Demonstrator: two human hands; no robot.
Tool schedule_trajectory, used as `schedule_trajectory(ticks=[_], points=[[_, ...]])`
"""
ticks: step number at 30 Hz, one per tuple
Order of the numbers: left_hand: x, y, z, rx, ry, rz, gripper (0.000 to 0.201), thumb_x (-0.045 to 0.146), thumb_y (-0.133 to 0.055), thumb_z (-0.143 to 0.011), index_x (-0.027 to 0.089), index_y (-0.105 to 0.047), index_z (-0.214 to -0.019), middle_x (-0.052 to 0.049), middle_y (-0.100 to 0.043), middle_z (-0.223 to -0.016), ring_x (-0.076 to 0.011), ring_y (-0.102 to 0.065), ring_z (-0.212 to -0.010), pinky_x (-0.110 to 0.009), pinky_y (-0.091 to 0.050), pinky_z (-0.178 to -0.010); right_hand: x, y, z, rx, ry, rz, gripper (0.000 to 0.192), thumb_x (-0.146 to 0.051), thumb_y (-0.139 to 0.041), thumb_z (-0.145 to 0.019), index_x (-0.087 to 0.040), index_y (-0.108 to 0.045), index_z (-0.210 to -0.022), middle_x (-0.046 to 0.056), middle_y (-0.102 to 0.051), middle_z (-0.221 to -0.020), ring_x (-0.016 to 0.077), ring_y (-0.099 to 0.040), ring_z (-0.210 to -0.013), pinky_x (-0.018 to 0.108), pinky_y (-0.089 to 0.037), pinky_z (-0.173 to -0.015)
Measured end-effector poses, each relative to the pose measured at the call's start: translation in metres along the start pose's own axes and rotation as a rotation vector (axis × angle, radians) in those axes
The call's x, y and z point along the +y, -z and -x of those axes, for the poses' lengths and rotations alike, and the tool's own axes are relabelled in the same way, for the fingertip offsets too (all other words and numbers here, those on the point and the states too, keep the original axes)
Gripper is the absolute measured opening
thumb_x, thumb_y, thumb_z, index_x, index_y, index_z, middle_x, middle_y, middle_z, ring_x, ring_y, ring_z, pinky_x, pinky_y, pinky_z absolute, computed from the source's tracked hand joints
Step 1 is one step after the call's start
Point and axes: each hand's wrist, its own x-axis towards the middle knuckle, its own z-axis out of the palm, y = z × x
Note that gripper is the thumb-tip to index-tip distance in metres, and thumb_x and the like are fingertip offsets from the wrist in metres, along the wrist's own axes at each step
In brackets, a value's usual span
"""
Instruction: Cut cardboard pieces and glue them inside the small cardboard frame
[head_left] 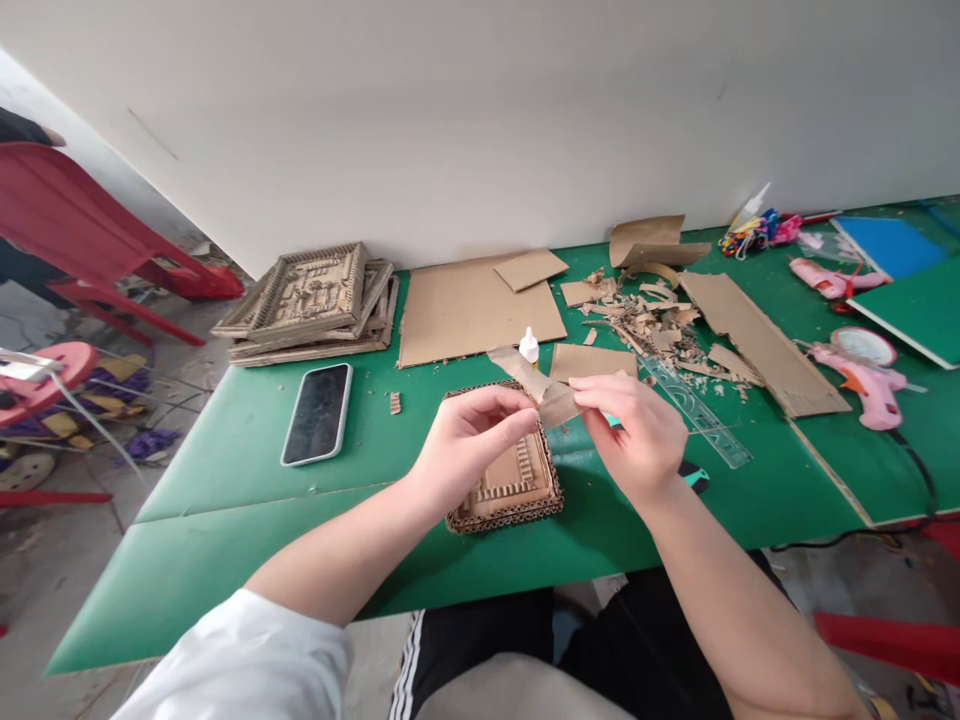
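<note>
Between my two hands is a thin strip of brown cardboard paper [556, 408], bent and held above the table. My left hand [480, 430] pinches its left part between thumb and fingers. At its right end, my right hand [634, 430] grips it with the fingertips. Below them lies a small cardboard tray [504, 518] with corrugated edging and a row of ridged pieces inside, partly covered by my left hand. Just behind the strip stands a small white-capped glue bottle [529, 348]. A teal-and-black tool [694, 477] shows partly behind my right wrist.
Left on the green table [247, 540] are a phone [318, 414] and stacked cardboard mazes [315, 290]. Behind lie cardboard sheets [465, 315] and torn scraps [667, 320]. To the right are a clear ruler [701, 415], a long cardboard piece [765, 345] and pink glue guns [862, 385].
</note>
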Motion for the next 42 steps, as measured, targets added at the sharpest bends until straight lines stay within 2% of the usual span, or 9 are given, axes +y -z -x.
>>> schedule_trajectory(ticks=[5, 9, 15, 18, 25, 29, 34, 40, 42], points=[[-0.001, 0.002, -0.002, 0.000, 0.042, 0.015, 0.019, 0.033, -0.070, -0.072, 0.016, -0.065, -0.068, 0.002, -0.064, -0.062, -0.0065, -0.056, -0.057, -0.018, -0.046, -0.058, -0.001, -0.003, 0.000, 0.030, 0.039, 0.010, 0.028, -0.002, -0.060, -0.075, -0.022, -0.060, -0.094, 0.005, -0.069, -0.089, 0.0147, -0.066, -0.082, 0.028, -0.057, -0.071], [-0.003, 0.002, -0.004, -0.003, -0.002, 0.005, 0.014, 0.030, -0.070, -0.073, 0.017, -0.066, -0.069, 0.002, -0.066, -0.064, -0.0062, -0.058, -0.059, -0.018, -0.047, -0.061, 0.000, -0.003, -0.003, 0.017, 0.053, 0.015, 0.029, -0.001, -0.059, -0.073, -0.021, -0.061, -0.094, 0.006, -0.068, -0.090, 0.0166, -0.064, -0.084, 0.032, -0.056, -0.073], [-0.004, 0.003, -0.004, -0.015, -0.148, -0.145, 0.007, 0.022, -0.068, -0.075, 0.018, -0.068, -0.069, 0.001, -0.070, -0.071, -0.0084, -0.063, -0.068, -0.019, -0.050, -0.067, -0.005, 0.003, -0.009, -0.254, -0.036, -0.154, 0.026, -0.010, -0.054, -0.075, -0.016, -0.063, -0.099, 0.008, -0.068, -0.090, 0.0215, -0.058, -0.090, 0.042, -0.053, -0.079], [-0.004, 0.003, -0.003, -0.011, -0.174, -0.180, 0.008, 0.023, -0.067, -0.075, 0.017, -0.068, -0.070, 0.000, -0.070, -0.071, -0.0098, -0.063, -0.068, -0.021, -0.051, -0.067, -0.007, 0.005, -0.011, -0.303, -0.082, -0.241, 0.024, -0.015, -0.053, -0.078, -0.015, -0.063, -0.101, 0.008, -0.068, -0.089, 0.0203, -0.058, -0.085, 0.040, -0.052, -0.074], [-0.006, 0.005, 0.001, 0.052, -0.248, -0.430, 0.013, 0.029, -0.065, -0.077, 0.018, -0.069, -0.071, -0.002, -0.070, -0.071, -0.0125, -0.062, -0.064, -0.024, -0.050, -0.061, -0.010, 0.002, -0.011, -0.272, -0.113, -0.228, 0.024, -0.030, -0.064, -0.079, -0.017, -0.065, -0.099, 0.006, -0.069, -0.083, 0.0176, -0.060, -0.082, 0.035, -0.052, -0.073], [-0.006, 0.003, 0.002, 0.066, -0.438, -0.653, 0.007, 0.023, -0.064, -0.077, 0.022, -0.070, -0.073, -0.001, -0.072, -0.075, -0.0131, -0.064, -0.067, -0.024, -0.051, -0.065, -0.012, 0.000, -0.011, -0.261, -0.112, -0.155, 0.023, -0.030, -0.063, -0.081, -0.018, -0.065, -0.100, 0.004, -0.070, -0.084, 0.0162, -0.060, -0.080, 0.034, -0.052, -0.073], [-0.010, 0.004, 0.002, 0.047, -0.678, -0.840, 0.015, 0.015, -0.060, -0.078, 0.024, -0.071, -0.081, -0.001, -0.073, -0.081, -0.0147, -0.067, -0.074, -0.025, -0.052, -0.069, -0.014, -0.001, -0.012, -0.269, -0.144, -0.145, 0.017, -0.026, -0.062, -0.082, -0.016, -0.066, -0.095, 0.005, -0.071, -0.084, 0.0161, -0.062, -0.081, 0.033, -0.053, -0.074], [-0.011, 0.003, 0.001, 0.038, -0.656, -0.889, 0.014, 0.018, -0.058, -0.081, 0.023, -0.071, -0.081, -0.003, -0.073, -0.083, -0.0142, -0.067, -0.074, -0.024, -0.053, -0.069, -0.015, -0.001, -0.012, -0.270, -0.187, -0.195, 0.014, -0.021, -0.054, -0.086, -0.016, -0.067, -0.089, 0.004, -0.072, -0.081, 0.0140, -0.063, -0.079, 0.030, -0.053, -0.074], [-0.010, 0.002, 0.001, 0.027, -0.634, -0.873, 0.012, 0.019, -0.059, -0.081, 0.022, -0.070, -0.081, -0.003, -0.072, -0.082, -0.0128, -0.065, -0.072, -0.021, -0.051, -0.063, -0.015, -0.001, -0.013, -0.259, -0.215, -0.188, 0.015, -0.019, -0.052, -0.087, -0.016, -0.066, -0.084, 0.004, -0.071, -0.079, 0.0135, -0.062, -0.077, 0.029, -0.053, -0.072]])
